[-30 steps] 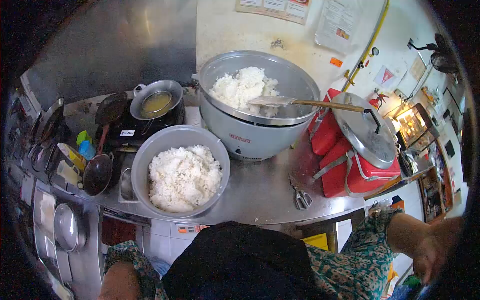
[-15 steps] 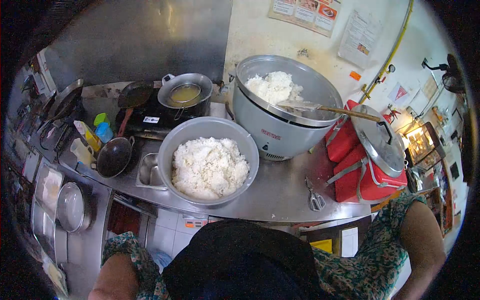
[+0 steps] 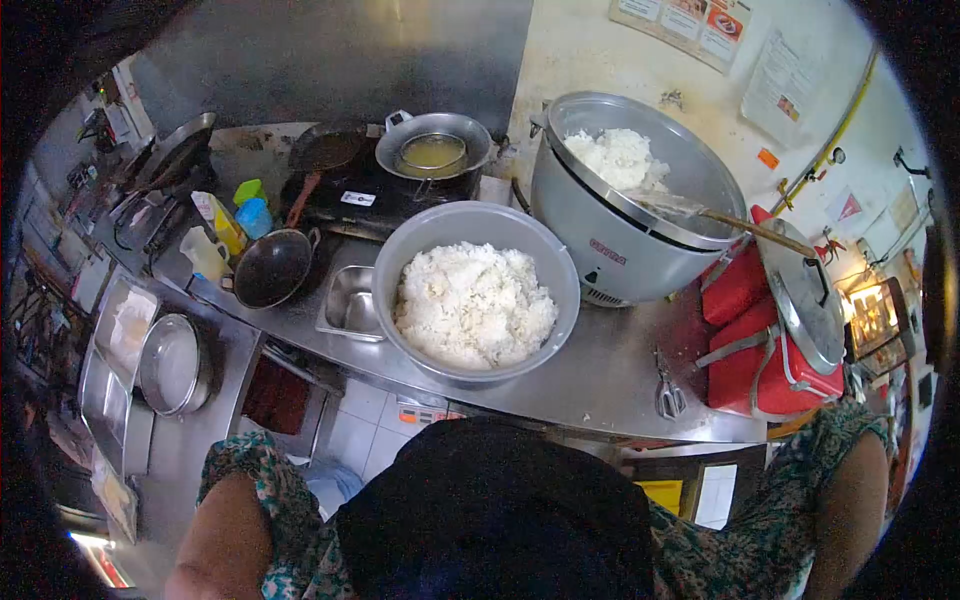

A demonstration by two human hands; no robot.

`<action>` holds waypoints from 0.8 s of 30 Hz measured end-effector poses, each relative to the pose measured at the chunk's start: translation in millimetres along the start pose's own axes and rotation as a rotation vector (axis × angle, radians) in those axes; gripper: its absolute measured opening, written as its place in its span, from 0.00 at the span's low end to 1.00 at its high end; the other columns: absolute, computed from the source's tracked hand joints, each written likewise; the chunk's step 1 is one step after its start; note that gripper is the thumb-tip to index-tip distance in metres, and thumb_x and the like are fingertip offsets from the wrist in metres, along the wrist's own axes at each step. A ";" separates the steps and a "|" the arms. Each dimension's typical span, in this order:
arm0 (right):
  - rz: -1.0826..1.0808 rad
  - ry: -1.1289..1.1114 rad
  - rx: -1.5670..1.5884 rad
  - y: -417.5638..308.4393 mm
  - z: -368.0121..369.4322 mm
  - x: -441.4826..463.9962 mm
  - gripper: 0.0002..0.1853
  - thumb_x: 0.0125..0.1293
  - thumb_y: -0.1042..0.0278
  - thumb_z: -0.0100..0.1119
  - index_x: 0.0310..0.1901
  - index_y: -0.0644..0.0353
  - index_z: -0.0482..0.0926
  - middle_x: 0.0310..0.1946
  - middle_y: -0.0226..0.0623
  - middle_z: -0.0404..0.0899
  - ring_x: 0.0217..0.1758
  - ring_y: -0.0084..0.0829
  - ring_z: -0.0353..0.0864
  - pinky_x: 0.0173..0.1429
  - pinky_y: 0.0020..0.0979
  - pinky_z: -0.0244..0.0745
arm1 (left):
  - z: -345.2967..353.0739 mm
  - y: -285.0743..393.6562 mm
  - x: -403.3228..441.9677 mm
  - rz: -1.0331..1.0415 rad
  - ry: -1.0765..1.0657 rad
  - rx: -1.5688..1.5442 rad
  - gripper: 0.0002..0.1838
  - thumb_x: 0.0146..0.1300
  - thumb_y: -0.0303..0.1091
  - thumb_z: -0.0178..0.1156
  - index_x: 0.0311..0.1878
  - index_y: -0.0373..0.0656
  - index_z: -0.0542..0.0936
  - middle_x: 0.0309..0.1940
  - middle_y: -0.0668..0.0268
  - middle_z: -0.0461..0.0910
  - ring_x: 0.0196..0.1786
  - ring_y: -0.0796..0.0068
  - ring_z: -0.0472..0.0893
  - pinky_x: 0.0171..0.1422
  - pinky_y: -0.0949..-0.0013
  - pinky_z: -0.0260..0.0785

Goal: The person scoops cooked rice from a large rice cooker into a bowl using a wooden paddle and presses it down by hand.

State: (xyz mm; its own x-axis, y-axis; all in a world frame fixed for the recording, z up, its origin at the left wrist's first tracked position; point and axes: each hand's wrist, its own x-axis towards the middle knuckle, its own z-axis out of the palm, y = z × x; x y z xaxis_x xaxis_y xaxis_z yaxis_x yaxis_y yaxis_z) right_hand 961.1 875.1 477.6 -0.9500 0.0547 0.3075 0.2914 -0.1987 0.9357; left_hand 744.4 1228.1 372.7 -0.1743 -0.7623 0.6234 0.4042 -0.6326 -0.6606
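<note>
Neither of my hands is in the picture; only my upper arms in green patterned sleeves show at the bottom left and bottom right. A grey pot (image 3: 475, 375) heaped with white rice (image 3: 476, 305) stands at the counter's front edge. Behind it to the right is a large grey rice cooker (image 3: 625, 255), open, with more rice (image 3: 615, 158) inside. A wooden-handled paddle (image 3: 755, 231) lies across the cooker's rim, its flat end by the rice.
A metal lid (image 3: 800, 295) rests on red cooler bags (image 3: 740, 375). Scissors (image 3: 669, 388) lie on the counter (image 3: 600, 385). Left are a steel tray (image 3: 352, 303), a dark wok (image 3: 273, 268), a pan with a strainer (image 3: 432, 152) and a round metal pan (image 3: 172, 365).
The view has swung left, so the counter's things sit further right. My right hand, visible at the lower right a second ago, has dropped out of view. Pot, cooker and paddle keep their places.
</note>
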 end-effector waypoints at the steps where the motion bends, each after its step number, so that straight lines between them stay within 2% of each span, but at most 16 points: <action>1: -0.003 -0.003 -0.004 -0.9 1.3 0.3 0.16 0.68 0.62 0.53 0.57 0.47 0.75 0.55 0.37 0.76 0.61 0.34 0.74 0.57 0.41 0.74 | 0.8 -1.1 -3.0 0.004 0.047 0.024 0.32 0.73 0.50 0.51 0.74 0.45 0.61 0.73 0.66 0.64 0.74 0.69 0.64 0.78 0.59 0.53; 7: -0.001 -0.053 -0.022 -2.7 2.6 1.3 0.17 0.67 0.64 0.55 0.57 0.48 0.75 0.55 0.37 0.76 0.61 0.34 0.75 0.58 0.41 0.74 | 6.7 -3.1 -15.2 0.010 0.190 0.026 0.33 0.72 0.50 0.54 0.73 0.44 0.62 0.72 0.65 0.66 0.73 0.69 0.65 0.78 0.60 0.54; 16: 0.012 -0.106 -0.028 -0.7 3.1 -0.8 0.18 0.65 0.66 0.57 0.57 0.51 0.75 0.55 0.37 0.77 0.61 0.34 0.75 0.59 0.40 0.72 | 26.5 9.8 -32.0 -0.089 0.302 0.075 0.31 0.74 0.51 0.50 0.73 0.45 0.62 0.73 0.66 0.65 0.73 0.70 0.64 0.78 0.62 0.54; 19: 0.011 -0.116 -0.029 0.5 0.6 -3.9 0.18 0.65 0.67 0.57 0.57 0.52 0.75 0.55 0.38 0.77 0.61 0.34 0.75 0.60 0.39 0.72 | 33.2 13.1 -27.2 -0.054 0.171 -0.035 0.29 0.75 0.49 0.48 0.73 0.45 0.62 0.72 0.67 0.66 0.72 0.71 0.66 0.78 0.62 0.55; 24: 0.027 -0.145 -0.039 5.4 -5.6 -14.8 0.19 0.64 0.68 0.59 0.57 0.53 0.76 0.55 0.38 0.77 0.61 0.34 0.75 0.61 0.39 0.72 | 41.4 22.4 -27.6 -0.053 0.110 -0.059 0.27 0.76 0.47 0.48 0.72 0.45 0.64 0.71 0.66 0.68 0.71 0.70 0.68 0.76 0.62 0.56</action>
State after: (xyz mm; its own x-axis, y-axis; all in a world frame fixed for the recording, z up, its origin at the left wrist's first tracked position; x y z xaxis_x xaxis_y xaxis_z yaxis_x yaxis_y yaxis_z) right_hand 976.1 867.7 477.2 -0.9149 0.1892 0.3566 0.3093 -0.2393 0.9204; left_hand 795.5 1240.6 358.0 -0.2927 -0.7358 0.6107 0.3388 -0.6771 -0.6533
